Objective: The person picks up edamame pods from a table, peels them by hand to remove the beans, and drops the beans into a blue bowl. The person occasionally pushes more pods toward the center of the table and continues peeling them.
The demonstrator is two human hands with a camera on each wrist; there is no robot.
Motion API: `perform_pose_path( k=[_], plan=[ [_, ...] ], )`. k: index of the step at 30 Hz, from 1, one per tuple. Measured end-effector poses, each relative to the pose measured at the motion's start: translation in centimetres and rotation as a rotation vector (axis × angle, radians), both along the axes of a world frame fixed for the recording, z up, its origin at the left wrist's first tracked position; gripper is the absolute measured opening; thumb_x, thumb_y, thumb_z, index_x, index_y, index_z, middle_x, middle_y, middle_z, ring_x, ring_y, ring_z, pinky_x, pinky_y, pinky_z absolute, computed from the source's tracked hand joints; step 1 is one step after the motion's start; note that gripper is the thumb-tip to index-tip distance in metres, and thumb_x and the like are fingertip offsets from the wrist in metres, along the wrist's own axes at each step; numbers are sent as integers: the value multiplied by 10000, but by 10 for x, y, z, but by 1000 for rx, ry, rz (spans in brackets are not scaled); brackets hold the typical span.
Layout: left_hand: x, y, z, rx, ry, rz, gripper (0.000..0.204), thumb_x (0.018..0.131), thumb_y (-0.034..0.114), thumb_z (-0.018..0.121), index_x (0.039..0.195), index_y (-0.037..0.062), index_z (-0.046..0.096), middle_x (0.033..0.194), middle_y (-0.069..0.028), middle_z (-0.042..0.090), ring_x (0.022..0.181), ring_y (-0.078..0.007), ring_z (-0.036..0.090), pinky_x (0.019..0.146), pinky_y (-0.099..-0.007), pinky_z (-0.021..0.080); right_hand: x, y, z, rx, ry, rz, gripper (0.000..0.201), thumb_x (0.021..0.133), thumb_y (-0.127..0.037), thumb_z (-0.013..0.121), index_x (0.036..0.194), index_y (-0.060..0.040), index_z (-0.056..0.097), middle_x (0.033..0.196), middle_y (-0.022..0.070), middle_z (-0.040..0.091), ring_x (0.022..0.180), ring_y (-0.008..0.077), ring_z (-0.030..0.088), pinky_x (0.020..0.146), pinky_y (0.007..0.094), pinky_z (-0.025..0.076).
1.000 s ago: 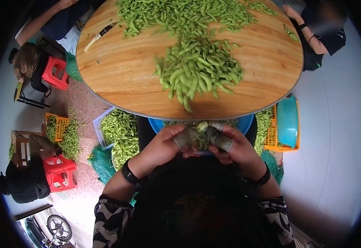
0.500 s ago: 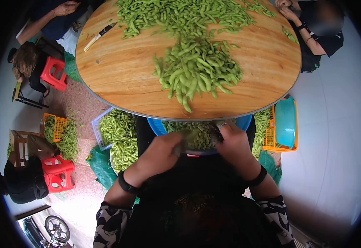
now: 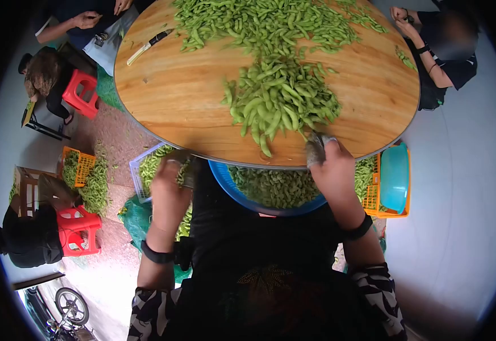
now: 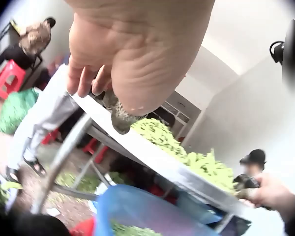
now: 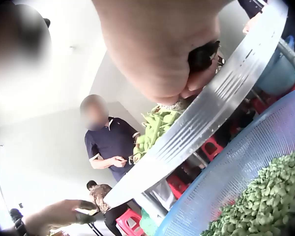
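Note:
In the head view my left hand is over the pods in the white crate, its fingertips blurred. The left wrist view shows that hand's fingers loosely bent, with a wrap on the thumb. My right hand reaches over the table's near edge, its wrapped fingertips at the front of the small heap of green pods; whether they pinch a pod I cannot tell. Below, between the arms, the blue basket holds shelled beans.
The wooden table bears a larger pod pile and a knife. Orange crate and teal basket stand at the right, a green sack at the left. Other people sit or stand around.
My hands have parted from above the blue basket: the left moved left over the crate, the right forward to the small heap. More of the basket shows.

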State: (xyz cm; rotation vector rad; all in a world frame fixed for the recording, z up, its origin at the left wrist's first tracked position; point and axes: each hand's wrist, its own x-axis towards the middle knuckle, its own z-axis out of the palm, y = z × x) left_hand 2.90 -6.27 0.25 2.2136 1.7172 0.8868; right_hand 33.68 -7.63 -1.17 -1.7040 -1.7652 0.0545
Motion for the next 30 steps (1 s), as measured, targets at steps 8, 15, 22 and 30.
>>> perform_pose_path(
  k=[8, 15, 22, 30],
  plan=[
    [120, -8, -7, -604, -732, -590, 177, 923, 41, 565, 1076, 0, 644, 973, -66, 687, 847, -141, 642, 707, -283, 531, -10, -48, 7, -18, 606, 144, 222, 818, -40, 692, 1028, 2, 629, 914, 83, 685, 829, 146, 652, 752, 276, 516],
    [121, -9, -6, -750, -1115, -498, 197, 938, 5, 527, 1110, 19, 622, 945, -18, 676, 845, -86, 611, 748, -254, 511, -15, -52, 18, -18, 480, 255, 330, 849, -20, 627, 1171, 17, 568, 899, 98, 681, 834, 163, 657, 775, 283, 512],
    [110, -9, -10, -648, -948, -539, 202, 865, -40, 543, 1036, -2, 642, 891, -62, 687, 823, -95, 605, 760, -256, 487, -11, -45, 19, -259, 561, 436, 493, 820, -20, 577, 1306, -13, 491, 997, 174, 660, 899, 284, 674, 809, 334, 514],
    [106, -4, -6, -307, -453, -598, 185, 869, -5, 587, 1048, -8, 632, 881, -60, 672, 802, -118, 612, 732, -283, 501, -4, -46, 25, -465, 745, 440, 493, 858, 12, 534, 1344, -53, 481, 1004, 114, 657, 853, 166, 652, 779, 284, 507]
  ],
)
